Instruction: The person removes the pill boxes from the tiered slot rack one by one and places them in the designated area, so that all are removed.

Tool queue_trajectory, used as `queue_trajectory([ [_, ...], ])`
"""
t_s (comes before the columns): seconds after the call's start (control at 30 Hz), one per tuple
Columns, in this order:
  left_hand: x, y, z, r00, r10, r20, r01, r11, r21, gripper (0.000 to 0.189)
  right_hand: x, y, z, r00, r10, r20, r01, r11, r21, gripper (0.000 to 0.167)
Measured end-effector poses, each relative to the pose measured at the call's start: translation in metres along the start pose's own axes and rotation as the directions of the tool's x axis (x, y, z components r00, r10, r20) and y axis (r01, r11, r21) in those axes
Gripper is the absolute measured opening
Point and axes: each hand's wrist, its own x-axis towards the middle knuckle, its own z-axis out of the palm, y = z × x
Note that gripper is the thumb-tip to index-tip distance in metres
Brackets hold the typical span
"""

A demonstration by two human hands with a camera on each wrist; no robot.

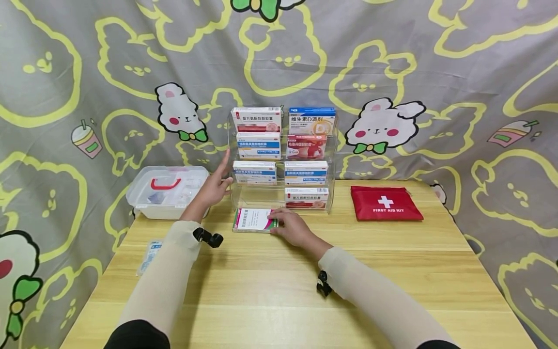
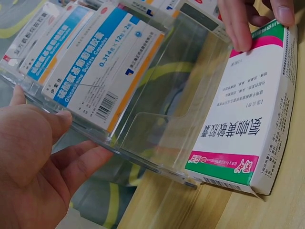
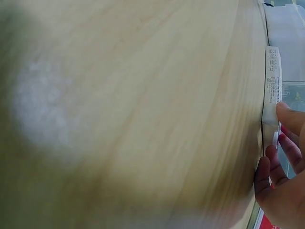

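A clear display rack holds medicine boxes in tiers; its lowest left slot has none in it. My left hand rests along the rack's left edge, fingers mostly straight, the thumb at the front. In the left wrist view those fingers touch the clear side panel beside a blue-and-white capsule box. Flat on the table before the rack lies a white medicine box with green and pink ends. My right hand pinches its right end, thumb on the near edge.
Left of the rack stands a translucent lidded case with a red handle. A small clear packet lies near the left forearm. To the right is a red first aid pouch. A patterned curtain hangs behind the table.
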Motion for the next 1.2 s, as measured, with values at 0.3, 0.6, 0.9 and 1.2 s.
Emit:
queue_trajectory([
  [0.3, 0.001, -0.001, 0.0, 1.0, 0.009, -0.005, -0.009, 1.0, -0.014, 0.088, -0.005, 0.002, -0.007, 0.999, -0.024, -0.042, 0.029, 0.993, 0.114, 0.043],
  [0.6, 0.0, 0.0, 0.0, 1.0, 0.004, -0.001, -0.004, 1.0, -0.011, 0.087, -0.011, 0.003, -0.019, 1.0, 0.007, -0.029, -0.003, 0.991, 0.134, 0.042],
  [0.9, 0.001, -0.002, 0.001, 1.0, 0.006, -0.008, -0.006, 1.0, -0.007, 0.088, -0.021, 0.01, -0.038, 0.999, 0.017, -0.037, -0.011, 0.987, 0.158, 0.043],
  [1.2, 0.001, -0.001, 0.002, 1.0, 0.0, -0.022, 0.0, 1.0, 0.009, 0.089, -0.032, 0.015, -0.06, 0.999, -0.022, -0.047, 0.029, 0.989, 0.148, 0.044],
])
